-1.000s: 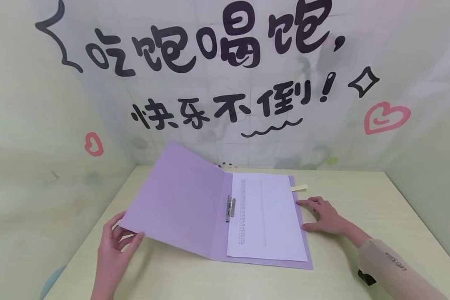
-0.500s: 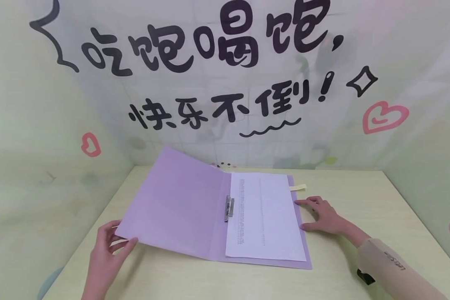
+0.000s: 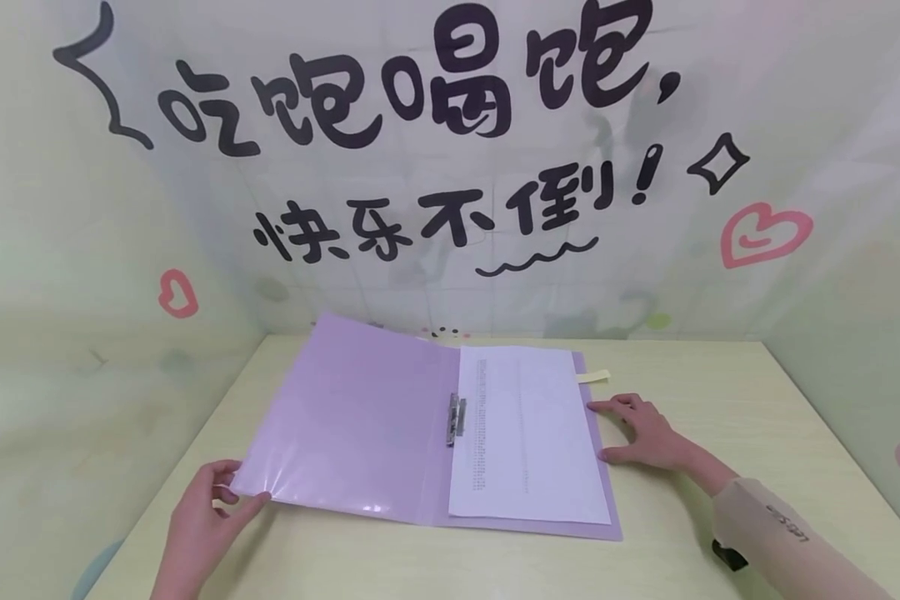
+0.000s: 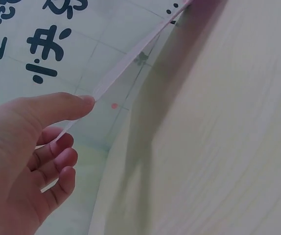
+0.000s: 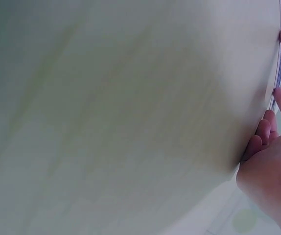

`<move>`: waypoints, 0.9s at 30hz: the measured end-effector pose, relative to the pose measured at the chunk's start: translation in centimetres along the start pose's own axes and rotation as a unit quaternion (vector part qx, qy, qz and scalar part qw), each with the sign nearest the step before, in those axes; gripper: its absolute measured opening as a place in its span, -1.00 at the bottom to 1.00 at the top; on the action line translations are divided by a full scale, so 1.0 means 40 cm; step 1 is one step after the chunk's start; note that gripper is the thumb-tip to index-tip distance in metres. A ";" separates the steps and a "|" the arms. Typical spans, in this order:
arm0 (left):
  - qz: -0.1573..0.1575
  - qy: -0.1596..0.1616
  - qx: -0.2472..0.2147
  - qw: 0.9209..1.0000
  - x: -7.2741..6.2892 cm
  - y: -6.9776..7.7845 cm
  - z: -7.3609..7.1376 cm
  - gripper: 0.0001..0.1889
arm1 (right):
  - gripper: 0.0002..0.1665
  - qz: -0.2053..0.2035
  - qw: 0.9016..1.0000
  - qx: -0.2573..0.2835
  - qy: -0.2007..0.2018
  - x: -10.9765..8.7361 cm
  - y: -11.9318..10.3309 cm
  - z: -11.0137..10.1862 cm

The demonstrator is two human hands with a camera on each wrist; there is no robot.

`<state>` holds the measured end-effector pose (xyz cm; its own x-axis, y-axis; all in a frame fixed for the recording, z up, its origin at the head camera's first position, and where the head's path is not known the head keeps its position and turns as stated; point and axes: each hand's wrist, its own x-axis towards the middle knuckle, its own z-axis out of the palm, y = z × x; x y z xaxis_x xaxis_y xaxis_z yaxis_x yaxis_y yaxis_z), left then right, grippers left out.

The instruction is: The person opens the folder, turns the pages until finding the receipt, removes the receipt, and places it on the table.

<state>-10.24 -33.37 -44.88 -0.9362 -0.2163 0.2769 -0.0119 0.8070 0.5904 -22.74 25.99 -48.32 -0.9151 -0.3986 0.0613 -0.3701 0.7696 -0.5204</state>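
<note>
A purple file folder [image 3: 345, 408] lies spread on the table, its left cover raised at a low slant. White printed sheets [image 3: 540, 442] rest on its right side, beside a metal clip [image 3: 453, 419] at the spine. My left hand [image 3: 202, 517] pinches the cover's near left corner between thumb and fingers. In the left wrist view the cover [image 4: 130, 56] is seen edge-on, above the table. With thumb and index fingertips, my right hand [image 3: 645, 435] touches the folder's right edge. The right wrist view shows those fingertips against the folder's thin edge [image 5: 279, 63].
A pale yellow tab [image 3: 594, 377] sticks out past the folder's right edge. Behind the wooden table [image 3: 690, 375] hangs a printed backdrop [image 3: 450, 292] with large black characters, and similar sheeting stands on both sides.
My left hand has moved left and down with the cover corner, and the cover slants lower, now with a glare along its near edge. The right hand keeps its place on the folder's edge.
</note>
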 end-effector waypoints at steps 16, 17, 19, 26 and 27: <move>-0.084 -0.130 0.033 0.987 0.026 -0.041 0.008 -0.26 | -0.10 0.000 1.000 0.004 -0.002 -0.003 -0.007 -0.003; -0.082 -0.132 0.034 0.987 0.026 -0.041 0.008 -0.27 | -0.10 0.000 1.000 0.004 -0.002 -0.002 -0.006 -0.003; -0.076 -0.132 0.037 0.988 0.025 -0.043 0.009 -0.28 | -0.10 0.000 1.000 0.003 -0.003 -0.002 -0.004 -0.002; -0.057 -0.132 0.043 0.989 0.019 -0.053 0.017 -0.34 | -0.10 0.001 1.000 0.004 -0.005 -0.001 0.001 -0.001; -0.054 -0.133 0.046 0.989 0.019 -0.054 0.018 -0.35 | -0.10 0.001 1.000 0.004 -0.005 -0.001 0.001 0.000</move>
<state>-11.20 -34.87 -46.48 -0.9867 -0.1624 0.0001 -0.1374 0.8358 0.5316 -22.73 26.04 -48.33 -0.9141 -0.4023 0.0512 -0.3668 0.7661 -0.5277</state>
